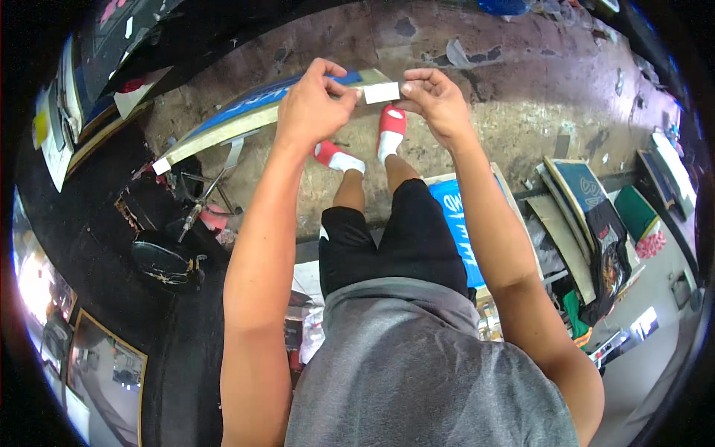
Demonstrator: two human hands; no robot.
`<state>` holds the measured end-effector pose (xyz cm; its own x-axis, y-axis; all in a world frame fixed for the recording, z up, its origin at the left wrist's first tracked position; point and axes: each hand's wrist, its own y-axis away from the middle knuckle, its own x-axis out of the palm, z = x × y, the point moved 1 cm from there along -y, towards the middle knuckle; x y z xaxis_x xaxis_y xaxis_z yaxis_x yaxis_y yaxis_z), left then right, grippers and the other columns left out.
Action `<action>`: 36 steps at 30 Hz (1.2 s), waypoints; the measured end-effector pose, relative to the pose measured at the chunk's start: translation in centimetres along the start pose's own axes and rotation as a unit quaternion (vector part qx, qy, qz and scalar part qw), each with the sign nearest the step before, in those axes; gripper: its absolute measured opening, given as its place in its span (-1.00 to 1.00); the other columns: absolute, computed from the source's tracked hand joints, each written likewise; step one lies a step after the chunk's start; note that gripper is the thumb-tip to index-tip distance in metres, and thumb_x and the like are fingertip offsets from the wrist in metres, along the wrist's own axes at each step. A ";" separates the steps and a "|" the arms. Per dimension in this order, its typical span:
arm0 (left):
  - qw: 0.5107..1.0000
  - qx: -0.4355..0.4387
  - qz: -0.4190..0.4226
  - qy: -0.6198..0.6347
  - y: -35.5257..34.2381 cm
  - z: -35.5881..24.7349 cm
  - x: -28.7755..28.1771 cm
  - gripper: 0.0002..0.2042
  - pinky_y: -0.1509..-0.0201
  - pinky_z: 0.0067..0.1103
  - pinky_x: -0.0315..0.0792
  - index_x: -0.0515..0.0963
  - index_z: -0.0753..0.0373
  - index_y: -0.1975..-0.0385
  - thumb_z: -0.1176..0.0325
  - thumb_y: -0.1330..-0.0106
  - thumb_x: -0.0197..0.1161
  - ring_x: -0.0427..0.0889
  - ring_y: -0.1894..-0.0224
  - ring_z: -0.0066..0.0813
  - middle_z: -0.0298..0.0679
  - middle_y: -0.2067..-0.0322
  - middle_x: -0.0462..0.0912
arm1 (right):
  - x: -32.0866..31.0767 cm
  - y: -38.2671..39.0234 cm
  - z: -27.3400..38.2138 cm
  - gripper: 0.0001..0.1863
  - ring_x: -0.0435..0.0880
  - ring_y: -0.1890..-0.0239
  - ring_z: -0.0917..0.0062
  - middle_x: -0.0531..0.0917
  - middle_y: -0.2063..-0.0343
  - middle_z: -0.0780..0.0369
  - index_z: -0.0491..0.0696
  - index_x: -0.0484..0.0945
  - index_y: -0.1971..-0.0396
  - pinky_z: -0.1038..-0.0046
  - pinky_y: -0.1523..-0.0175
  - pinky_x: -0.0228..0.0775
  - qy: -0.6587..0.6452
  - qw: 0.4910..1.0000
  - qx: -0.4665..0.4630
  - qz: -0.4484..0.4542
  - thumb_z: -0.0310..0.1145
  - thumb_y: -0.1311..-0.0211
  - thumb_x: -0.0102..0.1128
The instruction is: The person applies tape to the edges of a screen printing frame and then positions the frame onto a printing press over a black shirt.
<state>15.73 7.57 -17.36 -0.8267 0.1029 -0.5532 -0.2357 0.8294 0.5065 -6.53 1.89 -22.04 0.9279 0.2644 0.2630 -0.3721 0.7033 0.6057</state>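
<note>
Ahead of me, my left hand point(319, 104) and my right hand point(438, 103) are raised, each with thumb and fingers pinched. Between their fingertips is a short white strip point(382, 92), with one hand at each end; it looks like tape. The fingers partly hide its ends. Directly behind the strip and under my left hand lies a long wooden-edged frame point(223, 132) with a blue printed face. Its right end is close to the strip, and I cannot tell whether they touch. A white patch point(161, 166) covers the frame's left corner.
Below my hands are my feet in red slippers point(392, 125) on a stained floor point(521, 119). A blue-faced frame point(458, 223) stands beside my right leg. More frames point(579, 194) lean at the right. At the left are a metal stand point(202, 200) and a dark round seat point(165, 257).
</note>
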 end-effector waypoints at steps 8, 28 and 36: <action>0.999 -0.020 -0.029 -0.029 0.1 -1.2 0.2 -0.56 0.18 -0.49 0.53 0.51 0.23 0.07 0.16 -0.13 0.46 0.71 0.37 -0.44 -0.25 0.36 0.76 | -0.2 -0.1 0.1 -0.64 0.71 0.15 0.45 0.65 0.20 0.14 -0.24 0.44 -0.06 0.40 0.02 0.70 -0.017 1.000 -0.014 0.022 -0.50 -0.32 0.28; 0.996 -0.062 -0.035 -0.061 -1.2 -2.1 -0.1 -0.58 0.10 -0.39 0.54 0.54 0.13 0.12 0.08 -0.08 0.42 0.75 0.23 -0.30 -0.35 0.32 0.79 | 1.0 -2.0 -0.3 -0.68 0.71 0.21 0.47 0.66 0.24 0.16 -0.25 0.45 -0.02 0.42 0.14 0.68 -0.029 1.000 -0.010 -0.002 -0.54 -0.32 0.25; 0.996 -0.041 -0.053 -0.056 -1.3 -2.1 -0.1 -0.59 0.27 -0.54 0.44 0.54 0.22 0.14 0.15 -0.09 0.46 0.56 0.47 -0.54 -0.33 0.38 0.74 | 1.0 -2.4 -0.6 -0.67 0.68 0.23 0.53 0.66 0.27 0.20 -0.24 0.43 -0.04 0.46 0.14 0.62 -0.039 0.999 -0.013 0.007 -0.55 -0.31 0.24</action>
<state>14.99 5.31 -16.57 -0.7342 0.0811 -0.6741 -0.3631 0.7920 0.4908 -4.65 0.82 -23.68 0.9176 0.2231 0.3290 -0.3832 0.7169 0.5825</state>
